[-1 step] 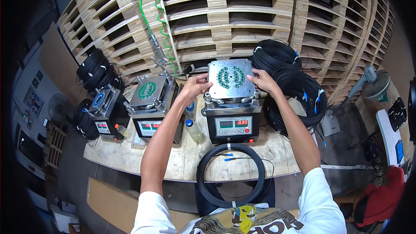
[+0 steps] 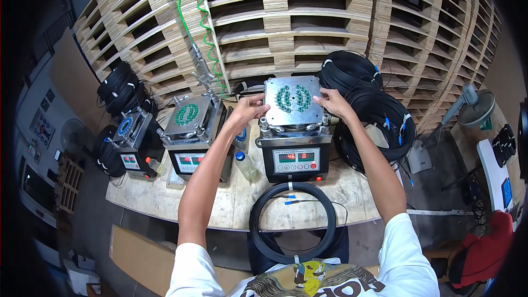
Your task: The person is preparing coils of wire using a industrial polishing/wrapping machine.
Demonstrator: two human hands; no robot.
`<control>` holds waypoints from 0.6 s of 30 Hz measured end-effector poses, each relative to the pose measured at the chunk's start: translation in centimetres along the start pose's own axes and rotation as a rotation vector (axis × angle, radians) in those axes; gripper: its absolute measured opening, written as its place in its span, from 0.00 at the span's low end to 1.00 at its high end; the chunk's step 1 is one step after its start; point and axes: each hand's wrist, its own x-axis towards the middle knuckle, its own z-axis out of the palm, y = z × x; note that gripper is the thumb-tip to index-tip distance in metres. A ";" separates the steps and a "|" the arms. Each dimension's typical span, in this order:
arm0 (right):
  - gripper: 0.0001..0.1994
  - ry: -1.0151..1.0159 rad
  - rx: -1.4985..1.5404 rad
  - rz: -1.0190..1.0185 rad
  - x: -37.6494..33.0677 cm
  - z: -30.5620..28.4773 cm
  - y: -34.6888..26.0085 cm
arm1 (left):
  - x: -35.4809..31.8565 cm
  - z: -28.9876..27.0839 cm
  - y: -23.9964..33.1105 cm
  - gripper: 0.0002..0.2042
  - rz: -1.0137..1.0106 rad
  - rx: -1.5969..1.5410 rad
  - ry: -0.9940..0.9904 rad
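Note:
A square silver metal plate (image 2: 280, 113), bearing two curved groups of green fittings, is between my hands above a black bench machine (image 2: 300, 157). My left hand (image 2: 248, 111) pinches the plate's left edge, thumb on top. At the right edge, my right hand (image 2: 334, 104) grips it the same way. Metal clamp posts (image 2: 325, 121) stand at the machine's top corners, just below the plate. Whether the plate touches the machine's top is hard to tell. Red digits glow on the machine's front panel. A coil of black cable (image 2: 254, 217) with blue connectors lies in front, overhanging the near table edge.
Two similar machines stand to the left, one with a green-studded plate (image 2: 186, 114), one with a blue ring (image 2: 125, 127). A blue-capped bottle (image 2: 246, 166) is beside my left forearm. Black cable coils (image 2: 379, 126) are piled right. Stacked pallets (image 2: 297, 22) rise behind the wooden table (image 2: 231, 203).
The red digits on the displays of the machine before me and the one to its left have changed. My hands and the plate hold the same position.

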 end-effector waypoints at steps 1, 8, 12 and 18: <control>0.24 0.113 -0.200 -0.041 0.1 0.3 0.6 | -0.2 0.1 0.3 0.29 0.005 0.185 0.023; 0.34 0.221 -0.334 -0.062 -0.2 1.1 2.5 | 0.6 -0.8 -2.6 0.29 0.035 0.561 0.112; 0.24 0.434 -0.445 -0.248 -1.2 1.7 1.5 | -0.3 -1.0 -3.3 0.29 0.143 0.484 0.102; 0.10 0.611 -0.200 -0.270 -7.9 1.3 1.3 | -8.1 0.6 -5.2 0.13 0.378 0.457 0.438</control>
